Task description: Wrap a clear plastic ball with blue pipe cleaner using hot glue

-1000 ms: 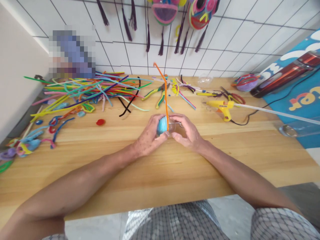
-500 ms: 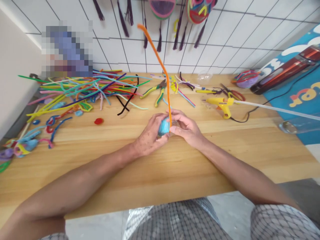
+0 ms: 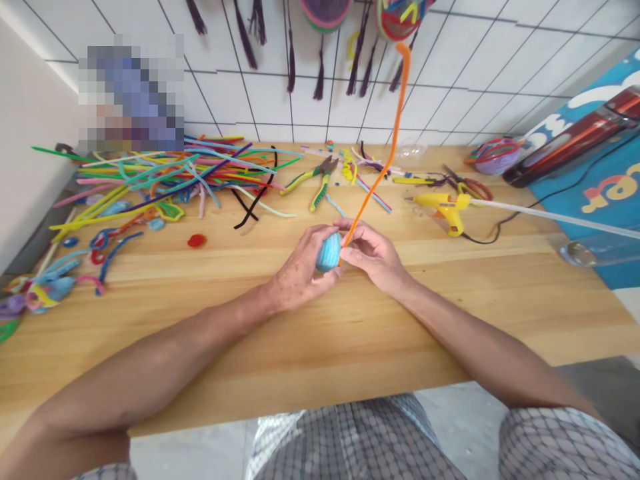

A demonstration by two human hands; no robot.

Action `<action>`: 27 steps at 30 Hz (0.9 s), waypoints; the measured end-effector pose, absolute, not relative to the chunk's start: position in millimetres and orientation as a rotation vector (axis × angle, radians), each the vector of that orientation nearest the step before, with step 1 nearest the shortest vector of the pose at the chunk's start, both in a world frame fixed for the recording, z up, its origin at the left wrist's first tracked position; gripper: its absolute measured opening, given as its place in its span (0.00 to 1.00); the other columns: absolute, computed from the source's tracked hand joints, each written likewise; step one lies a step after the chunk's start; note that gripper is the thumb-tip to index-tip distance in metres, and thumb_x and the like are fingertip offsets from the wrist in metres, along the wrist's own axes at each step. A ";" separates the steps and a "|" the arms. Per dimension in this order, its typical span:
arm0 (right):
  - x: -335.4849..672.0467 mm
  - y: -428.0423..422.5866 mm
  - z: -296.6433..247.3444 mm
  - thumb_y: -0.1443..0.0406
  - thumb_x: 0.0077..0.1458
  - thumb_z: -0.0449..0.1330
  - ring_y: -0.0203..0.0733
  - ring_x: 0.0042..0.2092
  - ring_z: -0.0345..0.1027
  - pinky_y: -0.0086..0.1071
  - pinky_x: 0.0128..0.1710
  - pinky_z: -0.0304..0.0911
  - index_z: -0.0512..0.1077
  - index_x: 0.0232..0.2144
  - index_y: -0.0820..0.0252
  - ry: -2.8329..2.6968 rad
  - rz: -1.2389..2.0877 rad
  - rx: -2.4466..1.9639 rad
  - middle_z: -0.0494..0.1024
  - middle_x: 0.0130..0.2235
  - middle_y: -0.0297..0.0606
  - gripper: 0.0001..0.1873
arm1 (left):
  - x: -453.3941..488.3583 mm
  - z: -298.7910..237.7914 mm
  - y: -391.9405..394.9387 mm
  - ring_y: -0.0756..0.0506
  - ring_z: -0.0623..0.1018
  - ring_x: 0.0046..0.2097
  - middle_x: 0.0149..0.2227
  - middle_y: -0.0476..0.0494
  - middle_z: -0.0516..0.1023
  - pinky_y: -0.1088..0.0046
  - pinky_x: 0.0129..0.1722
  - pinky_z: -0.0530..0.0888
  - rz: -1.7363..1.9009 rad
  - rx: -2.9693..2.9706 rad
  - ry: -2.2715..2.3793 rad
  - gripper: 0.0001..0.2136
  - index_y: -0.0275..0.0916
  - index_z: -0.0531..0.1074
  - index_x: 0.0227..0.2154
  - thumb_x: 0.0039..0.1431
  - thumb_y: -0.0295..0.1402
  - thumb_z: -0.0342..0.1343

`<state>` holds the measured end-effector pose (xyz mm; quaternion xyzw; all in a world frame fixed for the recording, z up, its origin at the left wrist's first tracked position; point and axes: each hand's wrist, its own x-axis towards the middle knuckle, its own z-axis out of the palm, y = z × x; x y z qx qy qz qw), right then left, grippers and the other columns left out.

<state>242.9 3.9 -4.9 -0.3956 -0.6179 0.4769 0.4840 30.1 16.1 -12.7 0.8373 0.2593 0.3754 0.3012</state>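
My left hand (image 3: 303, 272) is closed around a light blue ball (image 3: 329, 252) that looks wound from pipe cleaners. Against the ball's right side, my right hand (image 3: 373, 253) pinches an orange pipe cleaner (image 3: 373, 192) between thumb and fingers. Its lower end touches the ball, and its long free part rises up and to the right, bent over at the tip. Both hands are just above the middle of the wooden table (image 3: 320, 340). The fingers partly cover the ball, so how the orange end meets it cannot be made out.
Loose coloured pipe cleaners (image 3: 200, 170) are heaped at the back left. Green-yellow pliers (image 3: 315, 181) lie behind my hands. A yellow glue gun (image 3: 445, 208) with its cord, scissors (image 3: 473, 187) and a red flask (image 3: 575, 137) stand or lie rightward. A red disc (image 3: 197, 240) lies left.
The orange pipe cleaner's free end has swung from the upper left to the upper right. My hands have hardly moved and still hold the ball and the pipe cleaner.
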 end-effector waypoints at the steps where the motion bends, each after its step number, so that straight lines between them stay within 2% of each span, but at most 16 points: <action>1: 242.6 3.9 -4.8 0.46 0.56 0.73 0.52 0.67 0.69 0.49 0.67 0.65 0.76 0.36 0.52 -1.497 1.167 -0.959 0.77 0.61 0.43 0.20 | 30.0 -12.1 16.0 0.32 0.67 0.70 0.67 0.29 0.65 0.44 0.69 0.69 0.992 2.224 0.685 0.31 0.43 0.55 0.70 0.68 0.35 0.58; 12: 241.9 3.1 -4.2 0.47 0.57 0.71 0.51 0.66 0.70 0.48 0.65 0.68 0.74 0.37 0.52 -1.523 1.142 -0.972 0.77 0.61 0.42 0.19 | 28.7 -10.8 15.2 0.33 0.67 0.70 0.68 0.30 0.64 0.43 0.69 0.69 0.966 2.204 0.688 0.29 0.43 0.56 0.70 0.71 0.39 0.57; 17: 238.6 1.8 -5.6 0.46 0.54 0.74 0.50 0.60 0.74 0.46 0.61 0.71 0.73 0.36 0.52 -1.443 1.219 -0.984 0.80 0.55 0.40 0.22 | 29.5 -10.2 16.1 0.34 0.68 0.70 0.69 0.31 0.65 0.44 0.69 0.69 1.000 2.207 0.668 0.28 0.45 0.57 0.69 0.71 0.36 0.57; 20: 240.0 2.8 -0.1 0.46 0.53 0.74 0.48 0.55 0.77 0.45 0.58 0.73 0.75 0.40 0.52 -1.408 1.239 -1.035 0.81 0.55 0.39 0.23 | 29.0 -9.9 16.0 0.34 0.69 0.69 0.68 0.31 0.66 0.45 0.69 0.69 1.007 2.201 0.665 0.28 0.44 0.57 0.69 0.70 0.35 0.58; 23: 254.1 5.6 24.5 0.48 0.54 0.74 0.48 0.56 0.77 0.46 0.58 0.73 0.77 0.45 0.51 -1.429 1.203 -1.156 0.82 0.56 0.39 0.23 | 27.7 -10.1 15.3 0.33 0.69 0.69 0.67 0.31 0.66 0.46 0.69 0.69 0.976 2.185 0.706 0.28 0.43 0.58 0.68 0.69 0.36 0.58; 25: 272.4 4.7 52.5 0.48 0.55 0.73 0.48 0.51 0.80 0.44 0.52 0.77 0.80 0.45 0.52 -1.520 1.245 -1.240 0.85 0.51 0.40 0.21 | 27.1 -10.2 15.0 0.33 0.69 0.69 0.66 0.31 0.66 0.47 0.68 0.70 0.955 2.179 0.730 0.27 0.42 0.58 0.67 0.69 0.37 0.57; 27: 295.7 -1.8 82.8 0.46 0.57 0.71 0.45 0.39 0.81 0.39 0.37 0.77 0.82 0.41 0.55 -1.637 1.407 -1.288 0.86 0.42 0.41 0.21 | 27.1 -10.5 14.9 0.34 0.69 0.68 0.65 0.31 0.67 0.48 0.68 0.70 0.966 2.175 0.747 0.26 0.42 0.58 0.66 0.69 0.38 0.57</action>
